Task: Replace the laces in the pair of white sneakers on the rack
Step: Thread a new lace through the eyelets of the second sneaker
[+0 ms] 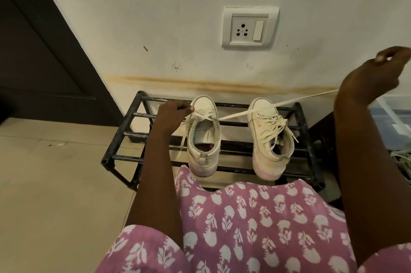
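Two white sneakers stand side by side on the top bars of a black metal rack (142, 115), toes toward the wall. The left hand (172, 115) rests at the toe end of the left sneaker (201, 161), its grip pinched together on the lace (244, 113) near the front eyelets. From there the lace runs tight across the right sneaker (264, 157), which is fully laced, to the raised right hand (375, 77). That grip is curled closed on the lace, which passes behind the wrist.
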